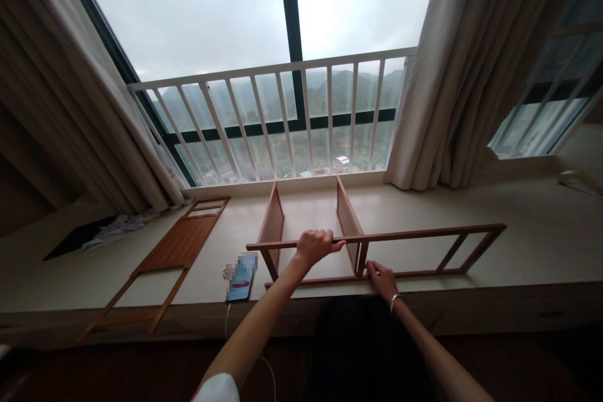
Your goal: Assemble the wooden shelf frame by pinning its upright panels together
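Note:
A brown wooden frame (428,232) stands on its long side on the white window ledge. My left hand (315,247) is wrapped around its upper rail, left of the middle crosspiece (362,257). Two wooden boards reach from the frame toward the window: a left board (272,218) and a right board (349,217). Low beside the crosspiece, close to the bottom rail, the fingers of my right hand (382,279) are pinched together. Whatever they hold, if anything, is too small to make out. A bracelet circles the right wrist.
To the left lies a second wooden frame with a solid panel (181,242), overhanging the ledge's front edge. A phone (242,279) with a white cable (227,320) lies between the frames. White railing (306,66) and curtains (433,94) border the window behind. Dark cloth (78,239) lies far left.

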Motion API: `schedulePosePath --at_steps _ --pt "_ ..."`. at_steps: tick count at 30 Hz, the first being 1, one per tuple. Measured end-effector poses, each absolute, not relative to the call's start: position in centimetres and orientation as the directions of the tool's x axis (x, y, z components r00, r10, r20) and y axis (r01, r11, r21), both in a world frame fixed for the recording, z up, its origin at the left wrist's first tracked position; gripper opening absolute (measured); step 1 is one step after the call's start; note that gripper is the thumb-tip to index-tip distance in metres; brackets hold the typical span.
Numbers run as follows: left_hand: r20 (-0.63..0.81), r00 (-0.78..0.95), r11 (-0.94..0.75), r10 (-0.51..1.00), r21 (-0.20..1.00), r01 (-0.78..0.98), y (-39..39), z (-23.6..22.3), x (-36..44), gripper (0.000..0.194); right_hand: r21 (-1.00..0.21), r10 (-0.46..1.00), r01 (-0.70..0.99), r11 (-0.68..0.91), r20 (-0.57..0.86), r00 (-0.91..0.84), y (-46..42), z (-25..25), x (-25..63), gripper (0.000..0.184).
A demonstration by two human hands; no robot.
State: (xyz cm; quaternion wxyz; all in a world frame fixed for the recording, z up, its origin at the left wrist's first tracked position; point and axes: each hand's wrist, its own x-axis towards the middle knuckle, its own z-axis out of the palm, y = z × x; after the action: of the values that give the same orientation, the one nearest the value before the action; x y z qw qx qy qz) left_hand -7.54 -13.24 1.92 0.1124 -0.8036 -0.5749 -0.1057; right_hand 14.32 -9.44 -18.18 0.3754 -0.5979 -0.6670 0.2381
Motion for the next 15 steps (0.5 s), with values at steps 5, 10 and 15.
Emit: schedulePosePath --at_steps 5,10,15 --pt "0.296 0.293 -0.284 0.909 -0.076 0.956 -11.8 1.9 -8.8 0.053 -0.795 0.975 0.571 0.204 0.217 -0.047 -8.7 -17.6 13.1 0.048" --pt "0.293 0.306 -0.284 0.906 -0.118 0.952 -10.5 1.8 -11.3 0.05 -0.767 0.964 0.588 0.257 0.25 -0.096 -8.0 -17.5 11.0 0.046" --pt "0.31 0.294 -0.263 0.904 -0.138 0.955 -9.4 1.8 -13.5 0.05 -0.699 0.933 0.627 0.344 0.33 -0.145 -7.3 -17.8 9.0 0.043"
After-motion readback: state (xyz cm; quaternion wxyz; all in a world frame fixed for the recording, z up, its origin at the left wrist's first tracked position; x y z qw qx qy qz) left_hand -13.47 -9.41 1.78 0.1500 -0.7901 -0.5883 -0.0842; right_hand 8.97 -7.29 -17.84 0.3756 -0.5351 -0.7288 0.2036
